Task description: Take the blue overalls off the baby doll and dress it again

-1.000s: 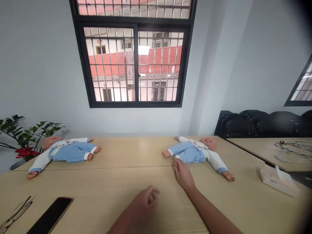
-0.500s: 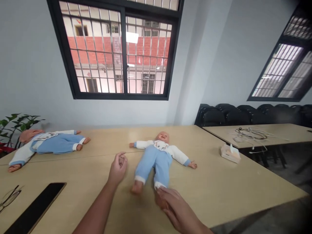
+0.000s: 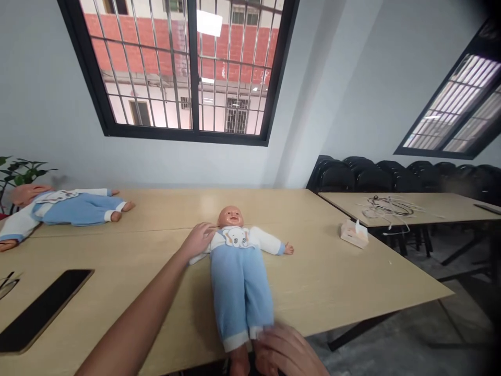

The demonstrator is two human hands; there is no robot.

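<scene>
A baby doll (image 3: 240, 277) in blue trousers and a white-sleeved top with an animal-face bib lies face up on the table, its feet at the near edge. My left hand (image 3: 199, 241) is closed over the doll's arm near the shoulder, on the left of the view, hiding much of that sleeve. At the bottom, my right hand (image 3: 291, 352) is curled about the doll's lower leg and foot on the right side; its fingertips are blurred. The doll's other arm stretches out to the right.
On the wooden table (image 3: 332, 282) a second doll (image 3: 74, 209) lies at the far left. A dark phone-like slab (image 3: 47, 310) and glasses (image 3: 8, 284) are at near left, a tissue box (image 3: 354, 233) at right. Cables (image 3: 391, 206) lie on another table, before black chairs (image 3: 364, 175).
The doll has slid towards me, its legs closer together and its feet at the table edge. My left hand has moved from the bare tabletop onto the doll's arm; the view has tilted down.
</scene>
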